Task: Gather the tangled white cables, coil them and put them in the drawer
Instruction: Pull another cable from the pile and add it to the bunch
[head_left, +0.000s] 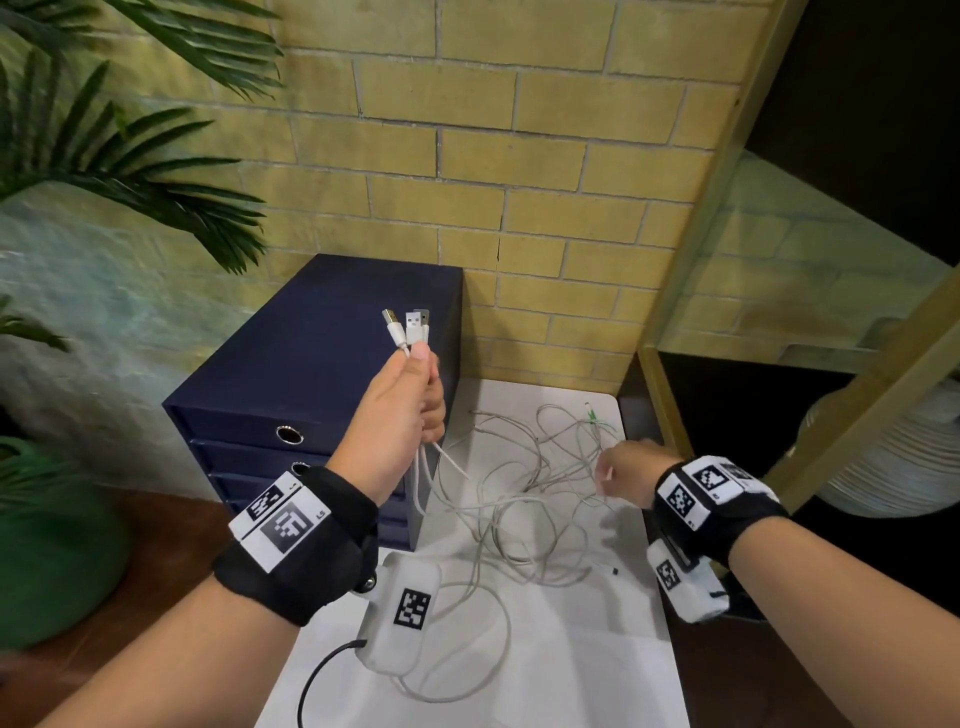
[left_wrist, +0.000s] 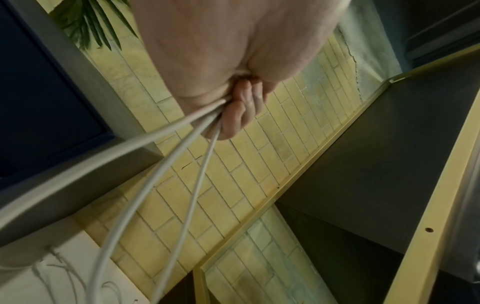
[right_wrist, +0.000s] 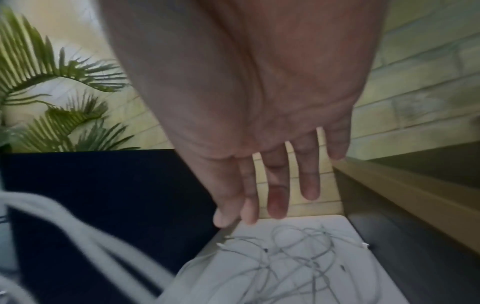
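Step in hand: gathering; the plug ends are collected, coiling is not yet begun, as I judge it.
Left hand (head_left: 402, 410): raised in front of the drawer unit (head_left: 311, 384), its fingers (left_wrist: 240, 115) curled tight round 3 white cables just under their plugs.
USB plugs (head_left: 408, 327): 3 stand upright above the fist, side by side.
Right hand (head_left: 626, 470): hovers over the tangle, fingers (right_wrist: 276, 197) straight and slack, grasping nothing.
White cables (head_left: 519, 483): thin and limp; from the left fist they hang down into 1 loose knot of crossing loops on the white tabletop (head_left: 623, 649), just right of the drawer unit; one far end shows a green tip.
Drawers: all look closed in the head view.
Next move calls for: the free hand to catch the hanging strands below the fist and draw them into loops, easing crossings apart, not yanking, since a pull could tighten the knot.
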